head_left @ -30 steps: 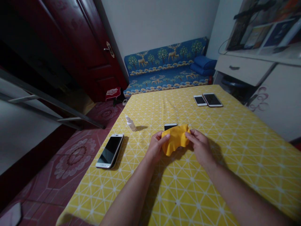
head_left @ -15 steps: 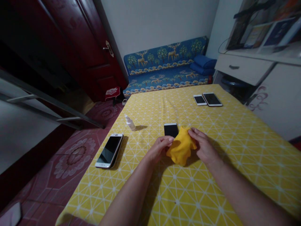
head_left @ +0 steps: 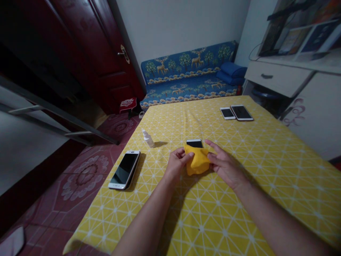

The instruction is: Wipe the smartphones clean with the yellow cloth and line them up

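Observation:
A small yellow cloth (head_left: 197, 162) is stretched between my hands above the table. My left hand (head_left: 177, 163) pinches its left side, thumb on top. At its right edge my right hand (head_left: 224, 164) grips the cloth between thumb and fingers, with the index finger extended away. Just behind the cloth lies a phone (head_left: 194, 143) with a white top edge and dark screen; the cloth hides its lower part. To the left stands a small white spray bottle (head_left: 148, 138). Nearer the table's left edge is a larger white phone (head_left: 124, 170), seemingly stacked on something dark.
A yellow patterned tablecloth (head_left: 202, 213) covers the table. Toward the far right lie a small white phone (head_left: 227, 113) and a larger white-framed device (head_left: 241, 112). Behind the table is a blue patterned sofa (head_left: 183, 76); a white cabinet (head_left: 279, 76) stands to the right.
The cloth has moved left and been turned, now covering more of the phone behind it. My right hand has shifted its hold and lifted its index finger; my left thumb now lies over the cloth.

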Demonstrator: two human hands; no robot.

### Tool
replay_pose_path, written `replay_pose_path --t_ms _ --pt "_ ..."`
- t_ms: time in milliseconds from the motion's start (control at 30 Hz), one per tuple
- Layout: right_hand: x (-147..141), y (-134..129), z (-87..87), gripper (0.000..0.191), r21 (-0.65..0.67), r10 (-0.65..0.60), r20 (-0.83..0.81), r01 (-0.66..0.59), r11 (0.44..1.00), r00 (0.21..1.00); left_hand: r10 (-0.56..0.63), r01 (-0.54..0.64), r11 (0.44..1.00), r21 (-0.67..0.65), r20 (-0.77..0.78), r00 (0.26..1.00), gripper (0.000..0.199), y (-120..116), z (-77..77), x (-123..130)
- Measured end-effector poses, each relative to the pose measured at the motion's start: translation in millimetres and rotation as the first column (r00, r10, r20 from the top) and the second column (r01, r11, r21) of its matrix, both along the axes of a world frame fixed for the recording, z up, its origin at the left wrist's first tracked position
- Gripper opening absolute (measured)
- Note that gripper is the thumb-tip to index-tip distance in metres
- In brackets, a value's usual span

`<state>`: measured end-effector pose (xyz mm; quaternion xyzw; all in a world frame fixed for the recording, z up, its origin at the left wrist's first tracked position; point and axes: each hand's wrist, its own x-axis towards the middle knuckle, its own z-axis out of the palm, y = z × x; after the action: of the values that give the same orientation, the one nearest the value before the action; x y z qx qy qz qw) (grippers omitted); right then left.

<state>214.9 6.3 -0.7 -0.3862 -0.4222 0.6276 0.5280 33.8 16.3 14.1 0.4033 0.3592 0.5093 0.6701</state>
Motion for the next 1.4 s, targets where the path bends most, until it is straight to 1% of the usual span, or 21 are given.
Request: replay_pose_path --t_ms 33,100,167,267,333,400,500,600,667,733,833,900,1000,1100,1133,1167,1200,1267,1300,1333,1400 --pt "0.4 0.5 -0.8 0.066 0.008 -0.026 0.012 0.026 1.0 1.0 0.042 -0.042 0.999 -0.01 -0.004 0.999 0.056 1.0 -0.5 -0.1" --pt "1.3 2.0 -3.1 0.053 0.045 -0.112 0.043 0.11 0.993 0.993 0.114 -0.114 0.993 -0.032 -0.028 0.993 0.071 2.3 -1.3 -0.2" --pt "2.2 3.5 -5.0 0.042 0.084 -0.191 0.056 0.186 0.979 0.98 0.147 -0.149 0.988 -0.035 -0.06 0.987 0.084 3.2 -1.7 -0.6" --pt "2.9 4.6 -5.5 0.039 0.107 -0.238 0.068 0.23 0.967 0.969 0.14 -0.139 0.99 0.02 -0.071 0.988 0.098 4.7 -2.0 -1.4" --pt "2.8 4.7 -5.2 0.041 0.124 -0.239 0.088 0.228 0.966 0.967 0.099 -0.094 0.993 0.065 -0.073 0.992 0.102 5.8 -2.8 -1.8" --pt "2.6 4.5 -5.9 0.046 0.152 -0.233 0.112 0.216 0.965 0.966 0.045 -0.036 0.993 0.116 -0.084 0.995 0.097 6.9 -4.6 -1.9" --pt "2.5 4.5 -9.1 0.047 0.237 -0.262 0.195 0.214 0.948 0.945 0.01 0.012 0.979 0.202 -0.107 0.994 0.078 7.9 -8.4 -1.9" --pt "2.7 4.0 -11.9 0.033 0.406 -0.379 0.321 0.235 0.883 0.868 0.019 0.022 0.966 0.258 -0.156 0.988 0.062 7.9 -10.8 -2.5" --pt "2.6 3.3 -12.0 0.024 0.509 -0.456 0.359 0.238 0.827 0.814 0.056 0.006 0.961 0.277 -0.215 0.975 0.056 7.7 -10.9 -3.3" --pt "2.2 2.4 -10.8 0.018 0.563 -0.499 0.363 0.242 0.79 0.787 0.115 -0.036 0.959 0.282 -0.268 0.957 0.052 7.6 -10.5 -4.0" --pt "1.2 1.3 -8.0 0.012 0.593 -0.526 0.357 0.247 0.766 0.772 0.182 -0.091 0.953 0.289 -0.303 0.936 0.045 7.6 -9.8 -4.8" --pt "0.6 0.7 -6.1 0.008 0.605 -0.532 0.36 0.242 0.758 0.767 0.222 -0.109 0.939 0.326 -0.331 0.917 0.038 7.5 -8.8 -5.8" --pt "0.2 -0.4 -3.1 0.003 0.634 -0.55 0.364 0.232 0.738 0.751 0.306 -0.108 0.891 0.442 -0.406 0.861 0.025 7.2 -5.4 -8.1" --pt "-0.4 -2.1 -0.1 0.007 0.655 -0.583 0.326 0.266 0.707 0.744 0.386 -0.099 0.825 0.557 -0.427 0.818 0.012 7.4 -2.1 -9.5" --pt "-0.9 -3.0 0.9 0.01 0.636 -0.573 0.307 0.285 0.718 0.759 0.394 -0.103 0.813 0.573 -0.411 0.822 0.01 7.6 -1.6 -9.4" --pt "-1.7 -4.0 2.0 0.013 0.589 -0.539 0.296 0.293 0.753 0.789 0.387 -0.112 0.814 0.57 -0.389 0.836 0.01 7.8 -1.7 -9.0" --pt "-2.7 -5.1 3.0 0.016 0.515 -0.475 0.292 0.282 0.81 0.83 0.366 -0.124 0.829 0.545 -0.36 0.858 0.012 7.9 -2.1 -8.4" --pt "-5.1 -7.2 4.6 0.023 0.33 -0.304 0.266 0.21 0.92 0.915 0.306 -0.153 0.882 0.445 -0.294 0.906 0.018 7.9 -3.5 -6.5" --pt "-6.6 -8.1 5.2 0.027 0.251 -0.23 0.241 0.169 0.953 0.943 0.285 -0.172 0.907 0.385 -0.261 0.922 0.021 7.7 -4.2 -5.5" --pt "-8.2 -8.9 5.5 0.031 0.193 -0.178 0.213 0.137 0.972 0.961 0.275 -0.19 0.924 0.331 -0.233 0.933 0.023 7.3 -4.8 -4.4" --pt "-11.2 -10.0 5.6 0.038 0.131 -0.138 0.165 0.117 0.984 0.976 0.264 -0.21 0.943 0.259 -0.194 0.945 0.026 6.3 -5.8 -2.3"
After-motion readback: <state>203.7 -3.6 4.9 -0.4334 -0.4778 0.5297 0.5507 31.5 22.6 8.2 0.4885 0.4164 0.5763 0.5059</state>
